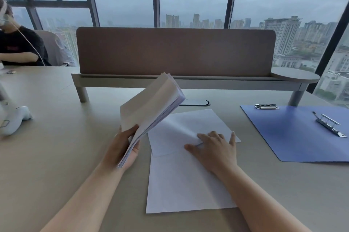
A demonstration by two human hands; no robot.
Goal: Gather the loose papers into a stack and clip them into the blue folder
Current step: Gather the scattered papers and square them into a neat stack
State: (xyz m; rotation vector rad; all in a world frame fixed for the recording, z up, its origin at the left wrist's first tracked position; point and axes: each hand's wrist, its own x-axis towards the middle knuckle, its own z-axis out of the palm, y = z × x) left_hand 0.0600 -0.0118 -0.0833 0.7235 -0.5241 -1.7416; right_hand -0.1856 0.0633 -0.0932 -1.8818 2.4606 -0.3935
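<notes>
My left hand grips a thick stack of white papers by its near corner and holds it tilted up above the table. Two loose white sheets lie flat beside it: a far sheet and a near sheet partly under it. My right hand rests on them with fingers spread, thumb and forefinger lifting a fold of the far sheet. The blue folder lies open at the right, with a metal clip on its inner face and a second clip at its far edge.
A brown desk divider on a raised shelf crosses the table behind the papers, with a cable slot below it. A white object sits at the left edge. Another person sits at the far left.
</notes>
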